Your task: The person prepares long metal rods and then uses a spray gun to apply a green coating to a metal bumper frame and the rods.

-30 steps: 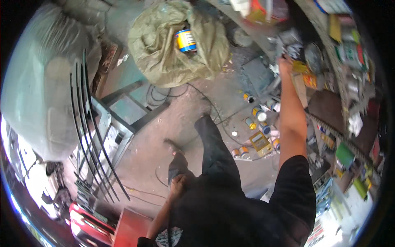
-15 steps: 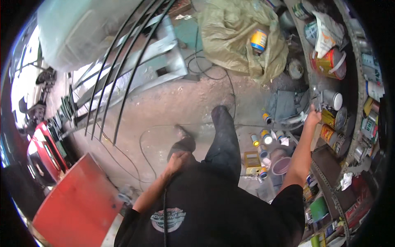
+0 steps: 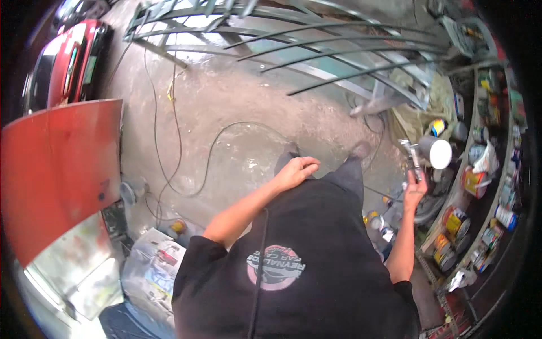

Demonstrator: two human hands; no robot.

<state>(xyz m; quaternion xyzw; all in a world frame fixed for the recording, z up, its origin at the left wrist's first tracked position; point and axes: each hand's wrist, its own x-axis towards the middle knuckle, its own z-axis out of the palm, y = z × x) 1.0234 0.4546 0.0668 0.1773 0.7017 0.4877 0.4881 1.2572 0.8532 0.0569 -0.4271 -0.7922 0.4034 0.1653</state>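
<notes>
In the head view, a spray gun [image 3: 415, 159] is held by the right hand [image 3: 415, 189], out to the right side above the floor [image 3: 254, 164]. The fingers of this hand are curled around the low end of the gun; how hard it is squeezed cannot be told. A round cup [image 3: 438, 152] with a white end is seen just beside the metal part, on its right.

The left hand [image 3: 296, 172] is held in front of the body, over the dark trousers [image 3: 345, 176]. Its fingers are softly bent and set close together, with a narrow gap by the thumb. Whether the leg is touched, or something is hidden under the palm, cannot be told.

To the right, cans [image 3: 456, 221] are lined up on a shelf [image 3: 432, 240]. Black bars [image 3: 339, 82] are laid across a metal frame [image 3: 384, 103] ahead. A red panel [image 3: 68, 169] is seen at the far left.
</notes>
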